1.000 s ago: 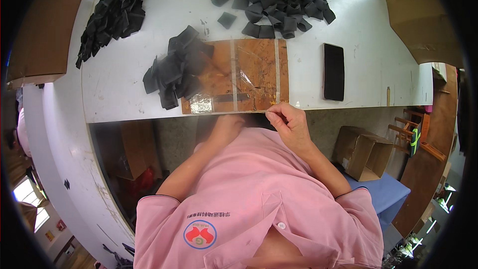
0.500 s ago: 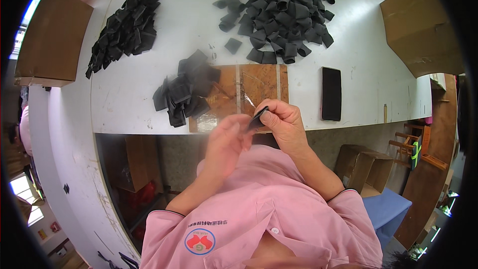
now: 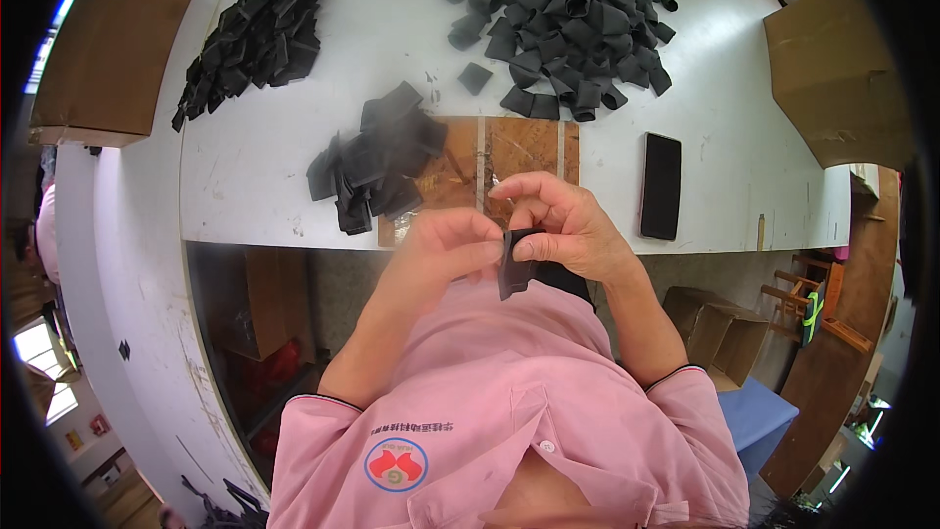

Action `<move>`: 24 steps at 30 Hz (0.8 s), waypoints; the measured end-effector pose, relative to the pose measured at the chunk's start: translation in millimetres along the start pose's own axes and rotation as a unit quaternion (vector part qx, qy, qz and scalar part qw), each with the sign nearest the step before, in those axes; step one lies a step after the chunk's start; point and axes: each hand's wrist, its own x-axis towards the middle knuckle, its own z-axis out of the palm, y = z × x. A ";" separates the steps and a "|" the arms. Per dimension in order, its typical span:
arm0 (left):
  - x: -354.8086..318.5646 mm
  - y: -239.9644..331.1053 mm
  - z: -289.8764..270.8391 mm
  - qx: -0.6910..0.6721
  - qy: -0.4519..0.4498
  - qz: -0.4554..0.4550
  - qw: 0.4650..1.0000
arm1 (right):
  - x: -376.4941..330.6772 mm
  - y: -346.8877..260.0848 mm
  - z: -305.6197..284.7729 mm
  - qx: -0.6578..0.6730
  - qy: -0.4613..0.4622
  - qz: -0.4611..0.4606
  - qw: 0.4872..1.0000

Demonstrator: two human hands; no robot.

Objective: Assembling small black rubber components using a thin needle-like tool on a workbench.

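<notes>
Both hands lifted off the bench (image 3: 294, 167), left hand (image 3: 446, 250) and right hand (image 3: 558, 230) fingers pinching narrow on flat, matte black piece (image 3: 514, 264), wooden board (image 3: 519, 152) just beyond.

Bright, even overhead light; strong fisheye bending and black vignette at edges; slight blur mid-frame.

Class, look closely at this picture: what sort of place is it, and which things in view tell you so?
Probably a small workshop for piecework. Heaps of black pieces lie on a white workbench, cardboard boxes stand around, and both hands, left hand and right hand, hold one black piece.
</notes>
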 end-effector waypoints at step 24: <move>-4.3 -17.6 13.3 0.372 0.269 0.268 0.847 | 7.7 3.6 33.7 -0.510 0.333 -0.238 0.756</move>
